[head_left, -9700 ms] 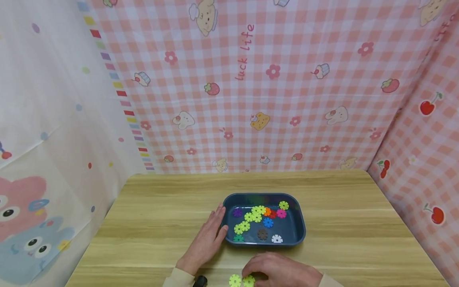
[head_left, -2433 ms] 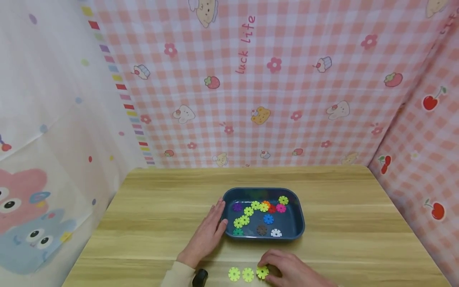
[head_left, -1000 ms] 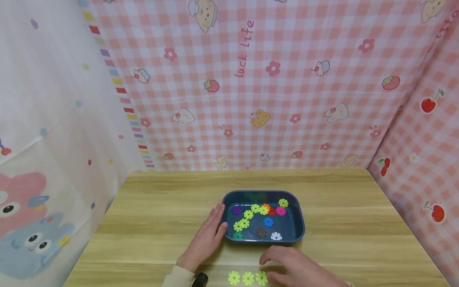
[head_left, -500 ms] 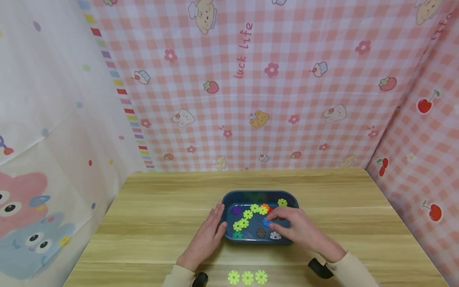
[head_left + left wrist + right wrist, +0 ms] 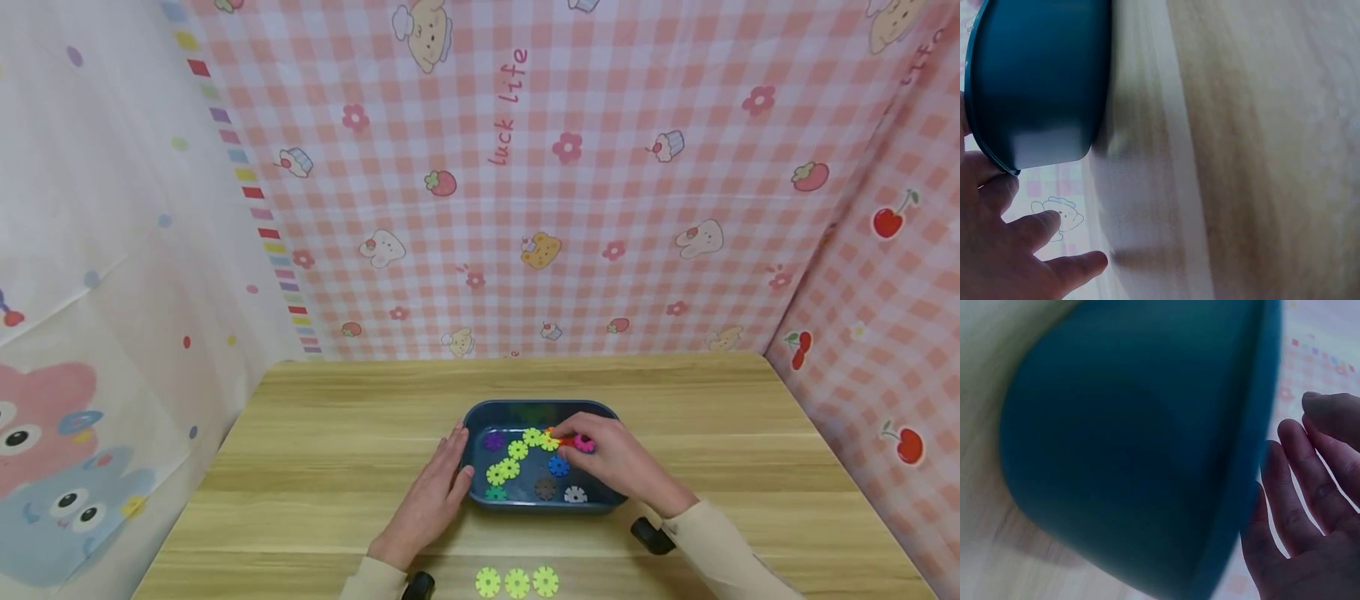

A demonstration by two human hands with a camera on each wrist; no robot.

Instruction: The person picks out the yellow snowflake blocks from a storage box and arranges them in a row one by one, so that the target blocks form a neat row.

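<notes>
Straight-fingered left grip [image 5: 429,500] touches the tray [image 5: 536,411]; right grip [image 5: 615,457] dips inside, its hold unclear; wood-grain worktop [image 5: 330,450] below, checked cloth [image 5: 637,208] beyond

Worktop [image 5: 330,442]: wood-grain finish, far corners rounded. Back cloth [image 5: 487,218]: pink-and-white check, printed with strawberries, cupcakes, flowers, animal heads and the words "luck life"; multicoloured block strip [image 5: 262,217] down its left edge. Left cloth [image 5: 127,275]: white, dotted, pink and blue cartoon figures. Right cloth [image 5: 862,400]: pink check, red cherries.
</notes>
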